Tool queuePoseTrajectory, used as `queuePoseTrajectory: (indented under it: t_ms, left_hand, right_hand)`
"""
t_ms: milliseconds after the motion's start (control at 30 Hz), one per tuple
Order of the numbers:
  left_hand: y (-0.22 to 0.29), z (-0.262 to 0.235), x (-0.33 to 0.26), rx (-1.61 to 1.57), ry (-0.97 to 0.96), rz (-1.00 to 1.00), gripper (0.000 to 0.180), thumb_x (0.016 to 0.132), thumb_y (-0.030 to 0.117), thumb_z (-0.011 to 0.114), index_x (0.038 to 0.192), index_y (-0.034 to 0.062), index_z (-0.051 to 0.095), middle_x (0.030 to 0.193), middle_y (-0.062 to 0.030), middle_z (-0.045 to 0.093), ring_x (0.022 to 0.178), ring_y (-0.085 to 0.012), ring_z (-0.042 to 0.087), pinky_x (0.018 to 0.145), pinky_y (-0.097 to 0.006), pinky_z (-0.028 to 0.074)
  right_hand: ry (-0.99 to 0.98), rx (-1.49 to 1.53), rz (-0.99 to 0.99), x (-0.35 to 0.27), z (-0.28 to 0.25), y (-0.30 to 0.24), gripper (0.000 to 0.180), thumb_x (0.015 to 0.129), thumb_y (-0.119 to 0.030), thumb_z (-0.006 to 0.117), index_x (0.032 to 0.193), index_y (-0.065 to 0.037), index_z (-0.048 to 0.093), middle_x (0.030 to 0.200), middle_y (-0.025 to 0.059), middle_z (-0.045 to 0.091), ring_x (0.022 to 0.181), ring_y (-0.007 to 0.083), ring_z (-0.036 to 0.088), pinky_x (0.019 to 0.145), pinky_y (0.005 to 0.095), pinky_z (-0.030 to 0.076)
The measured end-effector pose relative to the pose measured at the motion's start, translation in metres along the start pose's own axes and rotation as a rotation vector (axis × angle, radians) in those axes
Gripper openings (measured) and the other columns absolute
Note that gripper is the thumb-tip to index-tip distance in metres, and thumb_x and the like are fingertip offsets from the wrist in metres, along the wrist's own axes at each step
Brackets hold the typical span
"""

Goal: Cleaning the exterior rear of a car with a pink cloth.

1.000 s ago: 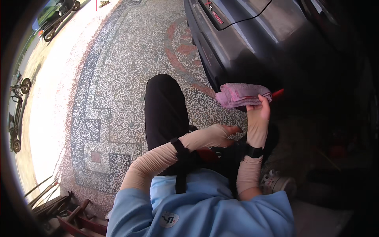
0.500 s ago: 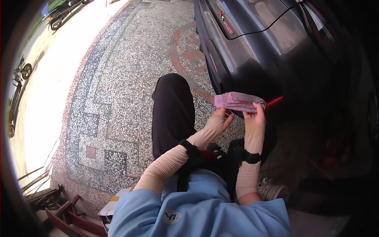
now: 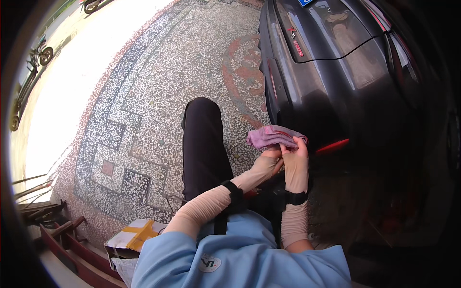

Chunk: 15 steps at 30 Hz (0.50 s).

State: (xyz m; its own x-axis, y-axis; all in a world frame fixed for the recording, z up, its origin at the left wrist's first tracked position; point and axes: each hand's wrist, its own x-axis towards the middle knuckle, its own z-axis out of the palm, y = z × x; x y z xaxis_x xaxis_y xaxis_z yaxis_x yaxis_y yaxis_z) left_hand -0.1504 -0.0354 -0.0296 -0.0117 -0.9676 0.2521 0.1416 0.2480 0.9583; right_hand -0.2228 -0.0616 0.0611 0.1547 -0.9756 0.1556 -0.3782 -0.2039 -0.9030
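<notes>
Both hands hold a pink cloth [image 3: 273, 137] up in front of the rear of a dark grey car [image 3: 326, 72], just above the red reflector strip [image 3: 332, 145] low on its bumper; the left hand [image 3: 266, 165] grips the cloth from below with its fingers curled into the folds, and the right hand [image 3: 295, 161] stands upright beside it, its fingers closed over the cloth's right edge. A second ago the left hand lies lower, near the right wrist, and only the right hand holds the cloth; half a second ago it is already reaching up to the cloth's underside, and now the two hands touch each other under the bundle. The thin red stick that pokes out to the right of the cloth in both earlier views no longer shows. The head has tilted up as well, so more of the car comes into sight, with a black cable [image 3: 345, 55] draped across its tailgate. The person wears a light blue shirt [image 3: 240, 259], beige sleeves [image 3: 206, 209], a black band on each wrist and black trousers [image 3: 204, 144], the knee raised over a speckled stone floor [image 3: 144, 105] with dark inlaid lines and reddish curves. At the lower left lies a cardboard box [image 3: 132, 235] with yellow tape, next to dark red metal bars [image 3: 62, 230], and a scooter [image 3: 33, 72] stands far off in the bright sun
</notes>
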Motion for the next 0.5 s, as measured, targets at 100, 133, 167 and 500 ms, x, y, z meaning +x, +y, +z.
queuePoseTrajectory:
  t_ms: [100, 133, 167, 500]
  left_hand:
    - [0.031, -0.023, 0.012, 0.198, 0.244, 0.017, 0.022, 0.078, 0.003, 0.057, 0.1, -0.0026, 0.054, 0.095, -0.021, 0.056, 0.09, -0.0358, 0.055, 0.076, -0.038, 0.042]
    - [0.027, -0.025, 0.02, 0.202, 0.248, 0.017, 0.022, 0.078, 0.003, 0.057, 0.1, -0.0026, 0.054, 0.095, -0.021, 0.056, 0.09, -0.0358, 0.055, 0.076, -0.038, 0.042]
    - [0.023, -0.026, 0.03, 0.257, 0.329, 0.081, 0.028, 0.078, 0.004, 0.057, 0.104, -0.0026, 0.05, 0.1, -0.0229, 0.053, 0.094, -0.0376, 0.052, 0.079, -0.04, 0.041]
    - [0.011, -0.043, 0.125, 0.379, 0.43, 0.272, 0.06, 0.078, 0.013, 0.058, 0.128, -0.0033, 0.03, 0.124, -0.0283, 0.033, 0.117, -0.0445, 0.031, 0.099, -0.046, 0.029]
  right_hand:
    - [-0.002, 0.081, 0.029, 0.016, 0.007, 0.0, 0.033, 0.079, 0.0, 0.063, 0.109, 0.004, 0.047, 0.099, 0.0122, 0.056, 0.091, 0.0143, 0.055, 0.082, 0.027, 0.046]
    - [-0.007, 0.084, 0.028, 0.023, 0.011, -0.002, 0.033, 0.079, 0.0, 0.063, 0.109, 0.004, 0.047, 0.099, 0.0122, 0.056, 0.091, 0.0143, 0.055, 0.082, 0.027, 0.046]
    - [-0.007, 0.187, 0.002, 0.03, 0.015, -0.004, 0.033, 0.079, 0.0, 0.063, 0.108, 0.004, 0.047, 0.1, 0.0127, 0.057, 0.091, 0.0148, 0.055, 0.081, 0.0271, 0.046]
    - [0.115, 0.892, 0.284, 0.122, 0.01, -0.004, 0.023, 0.084, -0.001, 0.054, 0.105, 0.005, 0.046, 0.11, 0.0176, 0.055, 0.104, 0.024, 0.054, 0.092, 0.0342, 0.045]
